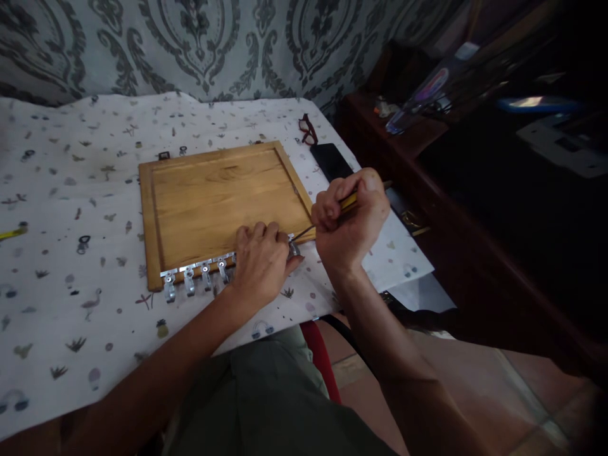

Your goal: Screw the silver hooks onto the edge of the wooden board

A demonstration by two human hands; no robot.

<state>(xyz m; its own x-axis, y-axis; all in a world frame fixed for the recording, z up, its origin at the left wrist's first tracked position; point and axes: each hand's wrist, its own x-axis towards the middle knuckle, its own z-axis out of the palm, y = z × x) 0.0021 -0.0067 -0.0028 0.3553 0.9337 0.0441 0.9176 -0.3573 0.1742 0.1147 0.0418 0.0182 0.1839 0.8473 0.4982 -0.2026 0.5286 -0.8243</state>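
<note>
A framed wooden board [223, 202] lies flat on the patterned tablecloth. Along its near edge runs a metal strip with hooks [206, 269], partly covered by my left hand [260, 263]. That hand presses down on the strip and the board's edge, its fingers bent close together, the thumb at the right end of the strip. My right hand [352, 212] is wrapped round the yellow handle of a screwdriver [302, 234]. The tool's thin shaft slants down to the left, and its tip is at the strip's right end, beside my left thumb.
Red-framed glasses [308, 130] and a black phone [330, 161] lie beyond the board's right side. Something yellow [13, 234] is at the far left of the tablecloth [71, 190]. Dark red furniture [456, 240] stands to the right, with a clear bottle-like object [427, 88] on it.
</note>
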